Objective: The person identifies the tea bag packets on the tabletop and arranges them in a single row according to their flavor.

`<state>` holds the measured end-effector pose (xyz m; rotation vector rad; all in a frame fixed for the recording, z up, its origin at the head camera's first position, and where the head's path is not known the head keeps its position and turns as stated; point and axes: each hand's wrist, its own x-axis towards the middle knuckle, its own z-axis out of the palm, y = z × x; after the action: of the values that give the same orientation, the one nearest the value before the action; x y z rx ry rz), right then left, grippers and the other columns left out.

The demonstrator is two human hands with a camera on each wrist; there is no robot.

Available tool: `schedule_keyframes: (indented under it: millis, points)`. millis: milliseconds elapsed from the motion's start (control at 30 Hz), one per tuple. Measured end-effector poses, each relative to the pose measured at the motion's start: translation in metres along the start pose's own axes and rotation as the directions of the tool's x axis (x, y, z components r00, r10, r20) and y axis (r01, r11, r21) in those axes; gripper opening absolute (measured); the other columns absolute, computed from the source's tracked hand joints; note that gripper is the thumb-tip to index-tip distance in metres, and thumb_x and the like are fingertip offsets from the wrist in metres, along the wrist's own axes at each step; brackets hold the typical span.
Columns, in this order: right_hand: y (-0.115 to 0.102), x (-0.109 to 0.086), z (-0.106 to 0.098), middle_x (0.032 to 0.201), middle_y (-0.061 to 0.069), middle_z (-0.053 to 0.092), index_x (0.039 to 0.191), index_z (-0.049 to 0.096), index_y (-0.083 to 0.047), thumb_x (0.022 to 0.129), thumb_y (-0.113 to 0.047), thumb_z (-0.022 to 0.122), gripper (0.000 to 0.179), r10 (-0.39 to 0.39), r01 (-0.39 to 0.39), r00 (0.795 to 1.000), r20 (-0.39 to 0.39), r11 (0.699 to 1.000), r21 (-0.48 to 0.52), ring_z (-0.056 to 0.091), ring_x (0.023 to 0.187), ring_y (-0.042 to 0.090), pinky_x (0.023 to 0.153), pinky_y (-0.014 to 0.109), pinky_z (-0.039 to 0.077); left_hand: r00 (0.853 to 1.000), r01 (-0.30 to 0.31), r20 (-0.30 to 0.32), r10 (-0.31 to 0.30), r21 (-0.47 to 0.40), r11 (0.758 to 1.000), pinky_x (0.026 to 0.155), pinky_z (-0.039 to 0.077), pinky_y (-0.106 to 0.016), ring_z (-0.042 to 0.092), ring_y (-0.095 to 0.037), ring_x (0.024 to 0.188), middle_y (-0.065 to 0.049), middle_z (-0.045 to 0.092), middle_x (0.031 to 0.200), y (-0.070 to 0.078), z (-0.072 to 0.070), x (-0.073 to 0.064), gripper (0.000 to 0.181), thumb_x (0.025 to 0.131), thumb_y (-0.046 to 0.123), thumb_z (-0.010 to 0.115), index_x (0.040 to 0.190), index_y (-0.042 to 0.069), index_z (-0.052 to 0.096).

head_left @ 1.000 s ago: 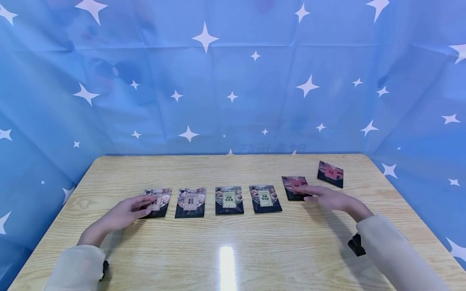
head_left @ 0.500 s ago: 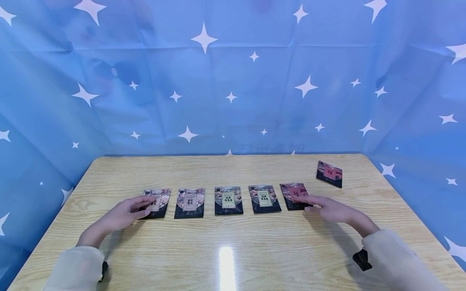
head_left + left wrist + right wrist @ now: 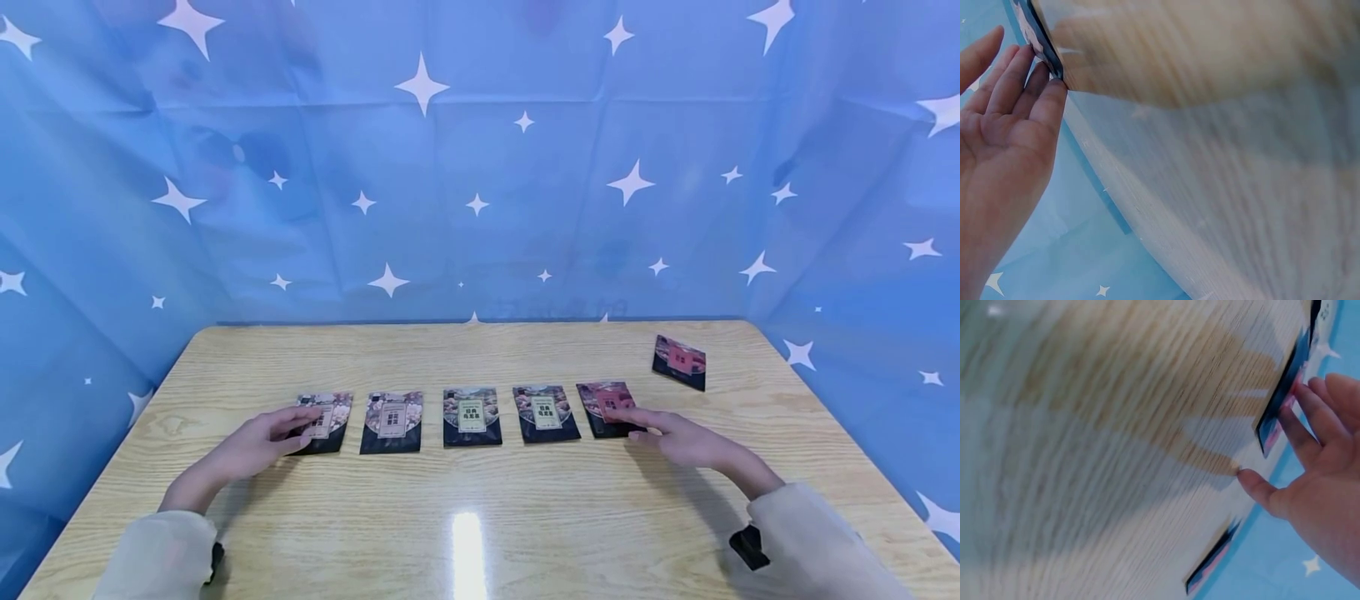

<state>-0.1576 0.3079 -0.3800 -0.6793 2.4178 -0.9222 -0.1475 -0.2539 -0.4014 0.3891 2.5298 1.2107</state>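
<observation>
At the left end of a row of flat dark tea sachets, my left hand (image 3: 258,442) rests its fingertips on a sachet with a pale pink label (image 3: 336,421). In the left wrist view the fingers (image 3: 1013,81) lie along that sachet's edge. At the row's other end my right hand (image 3: 678,437) touches a red-labelled sachet (image 3: 600,402) with fairly straight fingers. Its thumb (image 3: 1257,487) stands apart from the sachet, near the tabletop, in the right wrist view. Between the hands lie another pink-labelled sachet (image 3: 392,423) and two green-labelled ones, the left (image 3: 472,417) and the right (image 3: 546,414).
A second red-labelled sachet (image 3: 679,362) lies askew behind the row at the back right. The wooden table (image 3: 375,517) meets a blue star-printed cloth (image 3: 480,242) at its far edge. Light glares off the tabletop at the front middle.
My right hand has drawn the red-labelled sachet toward me, into line with the row; over the last half second it barely moves. The left hand has stayed on its sachet.
</observation>
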Motion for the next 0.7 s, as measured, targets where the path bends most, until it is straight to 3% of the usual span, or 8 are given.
schedule_keyframes:
  millis: [367, 533, 700]
  points:
    - [-0.003, 0.002, -0.003, 0.139, 0.032, 0.028, 0.138, 0.035, 0.004, 0.097, -0.001, 0.037, 0.042, 0.022, -0.022, 1.000, 0.005, 1.000, -0.015, 0.024, 0.125, 0.051, 0.095, 0.060, 0.030, 1.000, -0.005, -0.003, 0.005, -0.003, 1.000, 0.092, 0.039, -0.051, 0.038, -0.043, 0.122, -0.029, 0.035, 0.137, -0.003, 0.000, 0.000, 0.045, 0.094, 0.012, 0.052, 0.135, -0.003, 0.041]
    - [-0.005, 0.000, -0.009, 0.140, 0.033, 0.025, 0.139, 0.033, 0.003, 0.098, -0.005, 0.038, 0.043, 0.075, -0.076, 0.997, -0.034, 0.997, -0.027, 0.021, 0.126, 0.052, 0.095, 0.062, 0.028, 1.000, -0.008, 0.000, 0.008, -0.009, 1.000, 0.092, 0.039, -0.051, 0.038, -0.043, 0.122, -0.029, 0.035, 0.137, -0.003, 0.000, 0.000, 0.045, 0.094, 0.012, 0.052, 0.135, -0.003, 0.040]
    - [-0.002, -0.003, -0.019, 0.139, 0.033, 0.026, 0.139, 0.032, 0.004, 0.097, -0.003, 0.039, 0.043, 0.065, -0.071, 0.994, -0.089, 0.996, -0.054, 0.023, 0.125, 0.051, 0.094, 0.063, 0.028, 1.000, -0.015, 0.000, 0.015, -0.009, 1.000, 0.092, 0.039, -0.051, 0.038, -0.043, 0.122, -0.029, 0.035, 0.137, -0.003, 0.000, 0.000, 0.045, 0.094, 0.012, 0.052, 0.135, -0.003, 0.041]
